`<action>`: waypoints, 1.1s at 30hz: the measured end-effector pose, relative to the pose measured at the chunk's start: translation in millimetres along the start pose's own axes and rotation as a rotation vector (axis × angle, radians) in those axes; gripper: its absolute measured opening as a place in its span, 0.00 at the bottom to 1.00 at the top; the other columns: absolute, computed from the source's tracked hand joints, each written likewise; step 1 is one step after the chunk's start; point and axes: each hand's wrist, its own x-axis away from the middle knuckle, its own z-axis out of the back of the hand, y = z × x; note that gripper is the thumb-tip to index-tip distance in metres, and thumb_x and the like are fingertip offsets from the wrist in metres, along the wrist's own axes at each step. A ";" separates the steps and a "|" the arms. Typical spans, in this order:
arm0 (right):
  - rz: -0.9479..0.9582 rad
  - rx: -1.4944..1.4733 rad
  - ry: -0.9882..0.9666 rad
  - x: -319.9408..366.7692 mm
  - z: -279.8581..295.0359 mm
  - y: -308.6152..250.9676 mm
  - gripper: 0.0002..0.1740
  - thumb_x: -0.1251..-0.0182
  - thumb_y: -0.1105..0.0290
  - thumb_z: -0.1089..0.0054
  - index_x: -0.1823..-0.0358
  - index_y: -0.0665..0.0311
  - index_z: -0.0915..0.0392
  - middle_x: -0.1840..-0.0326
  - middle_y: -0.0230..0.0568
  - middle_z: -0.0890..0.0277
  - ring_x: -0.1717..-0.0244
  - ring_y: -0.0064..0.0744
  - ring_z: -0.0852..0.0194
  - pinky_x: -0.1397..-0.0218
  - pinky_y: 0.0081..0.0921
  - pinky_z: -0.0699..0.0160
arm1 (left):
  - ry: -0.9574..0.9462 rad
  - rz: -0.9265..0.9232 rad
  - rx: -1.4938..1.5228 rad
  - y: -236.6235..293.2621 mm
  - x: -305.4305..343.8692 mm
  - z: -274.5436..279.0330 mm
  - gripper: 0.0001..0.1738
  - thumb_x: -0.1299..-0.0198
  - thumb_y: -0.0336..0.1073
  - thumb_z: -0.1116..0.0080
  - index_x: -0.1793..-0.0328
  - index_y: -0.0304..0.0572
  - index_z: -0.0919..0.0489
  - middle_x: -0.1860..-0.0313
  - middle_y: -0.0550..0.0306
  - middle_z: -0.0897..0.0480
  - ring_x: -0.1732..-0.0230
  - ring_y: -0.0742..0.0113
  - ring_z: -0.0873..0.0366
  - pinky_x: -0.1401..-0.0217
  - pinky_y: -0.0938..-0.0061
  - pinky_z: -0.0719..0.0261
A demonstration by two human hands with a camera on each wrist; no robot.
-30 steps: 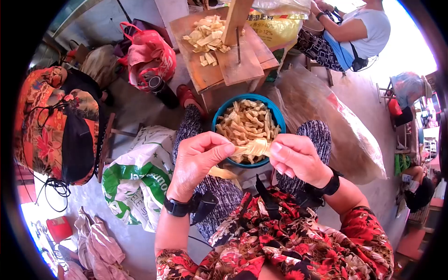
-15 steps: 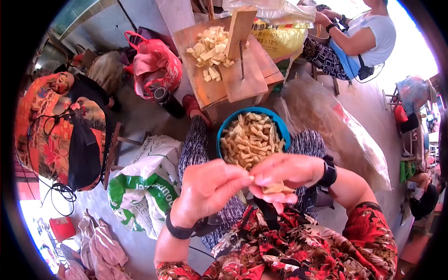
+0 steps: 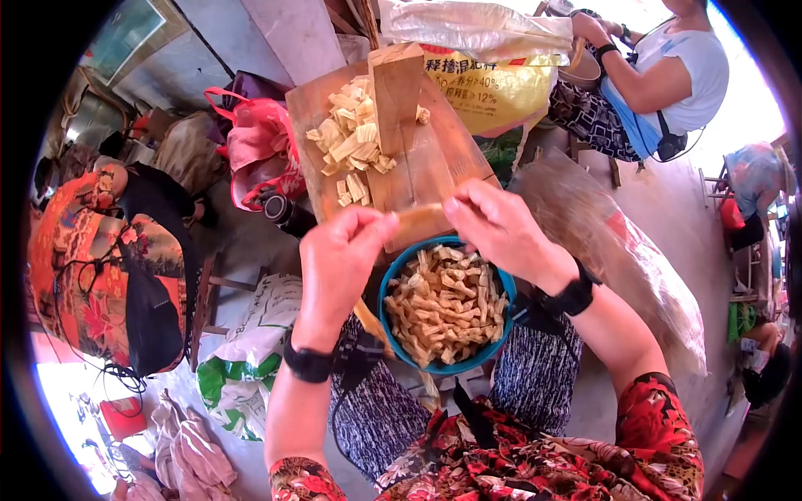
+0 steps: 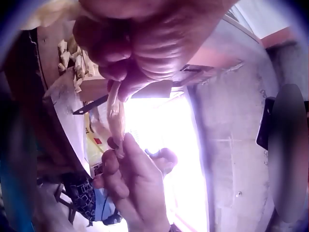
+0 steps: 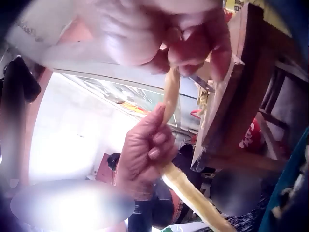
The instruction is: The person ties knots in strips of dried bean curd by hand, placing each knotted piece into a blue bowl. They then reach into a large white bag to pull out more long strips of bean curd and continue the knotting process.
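Note:
Between my two hands a pale yellow, flexible strip (image 3: 422, 221) is stretched, just past the far rim of the blue basin (image 3: 383, 321). My left hand (image 3: 342, 259) pinches one end between thumb and forefinger, and a long tail of the strip (image 5: 195, 198) hangs down below that hand. With thumb and fingers, my right hand (image 3: 510, 234) pinches the other end. The right wrist view shows the stretch between the hands narrow and slightly twisted. Many short, knotted-looking yellow pieces (image 3: 447, 305) fill the basin, which sits between my knees.
Beyond the basin stands a wooden stool (image 3: 313, 179) with an upright wooden block (image 3: 397, 96) and a pile of flat yellow pieces (image 3: 351, 134). A dark metal blade (image 4: 91, 105) juts out there. Plastic bags (image 3: 601, 242) lie to the right; a red bag (image 3: 263, 150) and black flask (image 3: 288, 215) stand left.
Both hands came together low over my lap, then moved forward and apart toward the stool, with the strip now drawn out between them. The twisted piece seen earlier is no longer between the hands.

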 end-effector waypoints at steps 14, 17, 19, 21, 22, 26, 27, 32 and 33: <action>-0.047 -0.192 -0.074 15.7 -4.1 -36.2 0.14 0.33 0.63 0.44 0.64 0.69 0.22 0.68 0.35 0.24 0.69 0.22 0.27 0.67 0.18 0.29 | -0.174 0.164 0.328 12.6 21.6 -14.7 0.11 0.42 0.36 0.38 0.59 0.36 0.21 0.75 0.68 0.23 0.77 0.85 0.35 0.77 0.86 0.35; -0.245 -0.653 0.115 38.2 7.1 -49.3 0.10 0.31 0.68 0.49 0.62 0.69 0.24 0.67 0.35 0.23 0.70 0.22 0.23 0.66 0.16 0.23 | -0.322 0.099 0.481 27.7 63.8 -0.6 0.15 0.44 0.31 0.37 0.50 0.40 0.25 0.72 0.66 0.22 0.77 0.84 0.31 0.78 0.88 0.35; -0.218 -0.730 0.182 48.0 22.8 -51.2 0.11 0.29 0.67 0.52 0.60 0.69 0.26 0.67 0.38 0.23 0.71 0.26 0.21 0.65 0.18 0.20 | -0.441 0.087 0.408 18.4 85.3 23.8 0.13 0.45 0.28 0.37 0.52 0.40 0.22 0.69 0.64 0.20 0.77 0.84 0.30 0.79 0.89 0.35; -0.165 -0.636 0.202 61.9 23.7 -68.3 0.12 0.29 0.67 0.53 0.59 0.70 0.27 0.66 0.38 0.22 0.69 0.25 0.21 0.63 0.20 0.19 | -0.497 0.226 0.320 22.0 91.3 26.5 0.15 0.42 0.39 0.38 0.53 0.37 0.20 0.66 0.62 0.19 0.75 0.81 0.27 0.73 0.86 0.30; -0.110 -0.646 0.181 74.3 14.6 -78.2 0.10 0.30 0.69 0.50 0.61 0.71 0.27 0.66 0.40 0.22 0.69 0.30 0.20 0.65 0.22 0.21 | -0.476 0.303 0.322 26.4 92.3 23.0 0.19 0.41 0.44 0.39 0.53 0.35 0.20 0.66 0.62 0.19 0.74 0.79 0.27 0.69 0.84 0.28; 0.338 -0.091 -0.177 117.9 -3.5 -107.4 0.06 0.36 0.75 0.44 0.63 0.72 0.26 0.71 0.43 0.24 0.72 0.38 0.21 0.70 0.26 0.26 | -0.536 0.189 0.137 35.5 101.2 14.7 0.16 0.43 0.40 0.41 0.58 0.32 0.21 0.66 0.61 0.19 0.65 0.80 0.26 0.61 0.81 0.27; 0.409 0.031 -0.069 122.1 -11.1 -99.4 0.04 0.35 0.75 0.46 0.64 0.70 0.25 0.72 0.39 0.23 0.76 0.32 0.22 0.73 0.23 0.26 | -0.459 0.162 0.207 35.3 108.8 10.7 0.12 0.46 0.33 0.43 0.58 0.32 0.21 0.67 0.61 0.19 0.65 0.80 0.26 0.60 0.82 0.27; -0.278 -0.448 -0.043 131.1 -20.0 -76.2 0.10 0.30 0.66 0.50 0.65 0.65 0.27 0.76 0.26 0.28 0.81 0.11 0.32 0.79 0.11 0.33 | -0.395 0.180 0.657 38.0 126.6 4.1 0.12 0.46 0.22 0.44 0.55 0.35 0.24 0.61 0.58 0.19 0.63 0.75 0.22 0.58 0.79 0.23; -0.320 -0.521 -0.075 131.8 -22.4 -76.0 0.10 0.30 0.65 0.49 0.65 0.65 0.27 0.77 0.24 0.29 0.81 0.11 0.34 0.79 0.11 0.34 | -0.403 0.190 0.736 40.4 129.5 -0.7 0.12 0.47 0.22 0.44 0.55 0.34 0.24 0.61 0.58 0.20 0.63 0.75 0.22 0.58 0.79 0.23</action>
